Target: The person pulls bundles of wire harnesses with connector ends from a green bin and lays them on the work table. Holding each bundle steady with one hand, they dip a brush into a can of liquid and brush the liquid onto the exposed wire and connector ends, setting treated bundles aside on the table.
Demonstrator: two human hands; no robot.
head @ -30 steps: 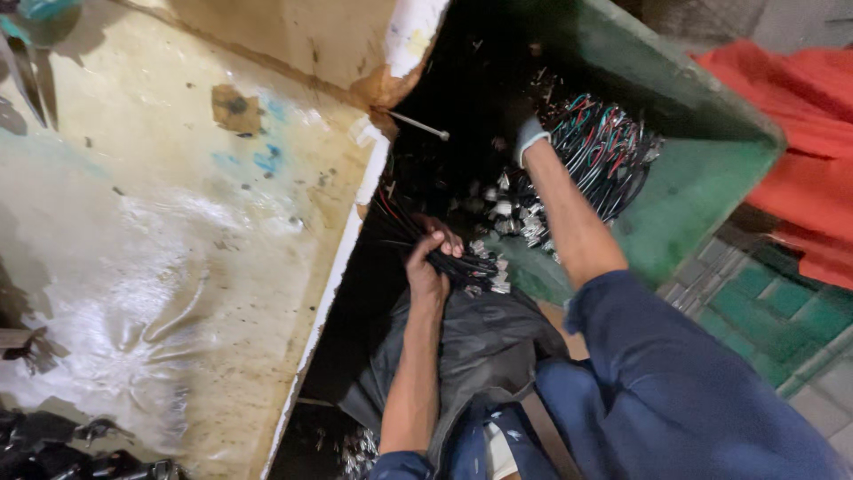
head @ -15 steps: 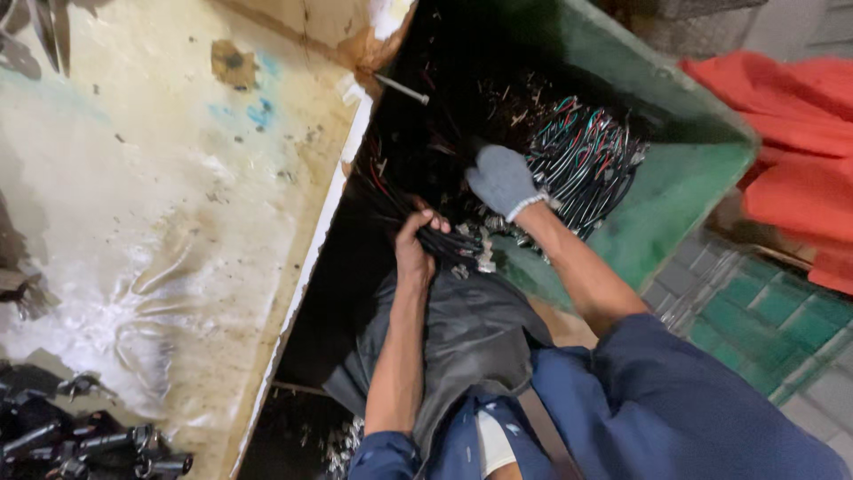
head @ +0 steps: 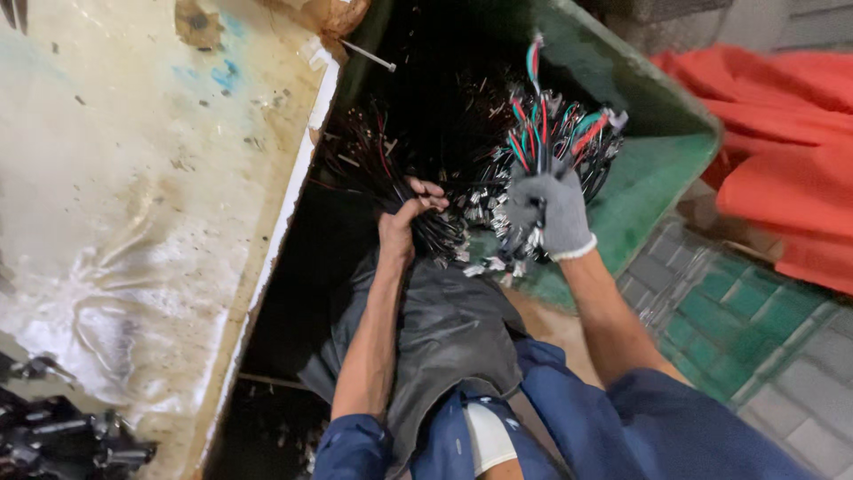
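Head view looks down on two hands at work over a green bin (head: 662, 169). Its inside is dark, so the loose wires at the bottom are hard to count. The left hand (head: 404, 222), bare, is closed around a bundle of black wires (head: 382, 164) just beside the edge of a stained table (head: 151, 178). The right hand (head: 546, 209), in a grey glove, grips a second bundle (head: 555, 133) of red, green and black wires, raised above the bin; its lower end is hidden by the fingers. One black bag (head: 444, 329) lies across the lap. An orange cloth (head: 782, 151) is cut off at the right edge.
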